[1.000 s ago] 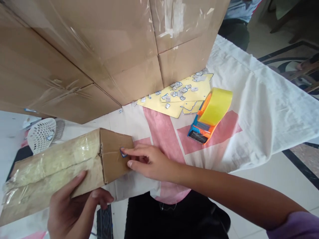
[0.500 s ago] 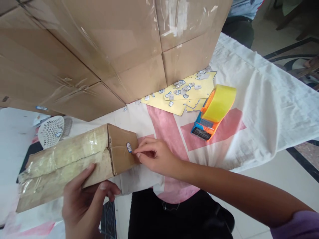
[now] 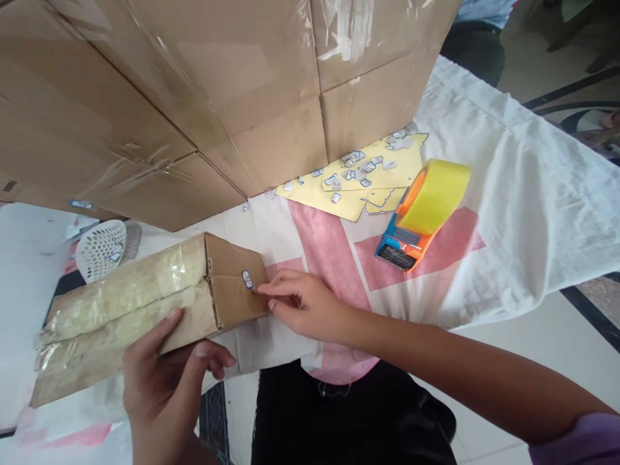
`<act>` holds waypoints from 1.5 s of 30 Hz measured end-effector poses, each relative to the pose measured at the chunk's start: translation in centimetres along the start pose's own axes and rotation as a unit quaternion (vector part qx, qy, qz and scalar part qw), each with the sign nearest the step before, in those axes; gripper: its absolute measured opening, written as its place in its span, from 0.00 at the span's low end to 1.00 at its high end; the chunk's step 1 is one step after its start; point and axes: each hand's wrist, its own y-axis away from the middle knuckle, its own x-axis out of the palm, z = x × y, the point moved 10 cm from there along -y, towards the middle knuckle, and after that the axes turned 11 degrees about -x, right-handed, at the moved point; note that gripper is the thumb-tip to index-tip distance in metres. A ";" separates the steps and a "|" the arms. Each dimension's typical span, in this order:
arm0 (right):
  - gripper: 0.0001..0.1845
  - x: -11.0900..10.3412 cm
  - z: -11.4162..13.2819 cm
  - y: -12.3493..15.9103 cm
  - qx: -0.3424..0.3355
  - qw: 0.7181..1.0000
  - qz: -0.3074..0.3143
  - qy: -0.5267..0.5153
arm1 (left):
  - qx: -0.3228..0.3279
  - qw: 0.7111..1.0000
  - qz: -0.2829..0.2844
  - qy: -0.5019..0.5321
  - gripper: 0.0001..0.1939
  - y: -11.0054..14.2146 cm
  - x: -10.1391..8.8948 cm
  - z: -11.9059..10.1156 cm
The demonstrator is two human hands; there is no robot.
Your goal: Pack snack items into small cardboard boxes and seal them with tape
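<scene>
A long cardboard box [image 3: 236, 303] with clear tape along its top lies tilted at the left. My left hand [image 3: 167, 381] grips its near lower side, one finger on the taped face and others beneath. On the box's right end face sits a small blue-edged sticker [image 3: 247, 279]. My right hand [image 3: 307, 302] has its index fingertip at that face, just below and right of the sticker. Its thumb is apart from the index finger, and nothing shows between them.
Large taped cardboard boxes [image 3: 271, 142] stand along the back. Yellow sheets [image 3: 339, 205] with several paper scraps lie before them. A tape dispenser [image 3: 421, 206] with a yellow roll rests at right on the cloth [image 3: 513, 232]. A white perforated basket [image 3: 99, 252] is at left.
My right thumb has drawn away from the index finger, which now presses at the face beside the sticker. The sticker stays on the box. The view has shifted slightly.
</scene>
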 end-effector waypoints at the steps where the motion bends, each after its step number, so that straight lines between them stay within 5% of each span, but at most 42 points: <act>1: 0.20 -0.1 -0.1 0.0 0.006 1.000 -0.005 -0.006 | 0.008 1.000 0.008 0.002 0.24 -0.1 -0.1 0.1; 8: 0.22 0.1 -0.8 0.2 0.048 0.999 0.001 -0.027 | 0.025 0.999 0.011 0.020 0.27 -0.2 -0.2 0.2; 14: 0.25 0.5 -1.2 0.4 0.069 0.997 0.025 -0.030 | -0.009 0.998 -0.039 0.044 0.27 0.3 0.5 -0.8; 21: 0.21 0.0 -0.2 0.1 0.061 0.998 0.006 0.000 | 0.057 0.997 0.037 0.030 0.29 -0.5 0.2 -0.1; 34: 0.26 0.7 0.5 0.3 0.034 0.999 0.039 0.013 | 0.064 0.997 0.034 0.017 0.27 -0.2 0.0 0.3; 45: 0.29 1.1 0.0 0.7 0.044 0.995 0.075 0.047 | -0.008 0.999 -0.029 0.018 0.29 0.8 1.1 0.1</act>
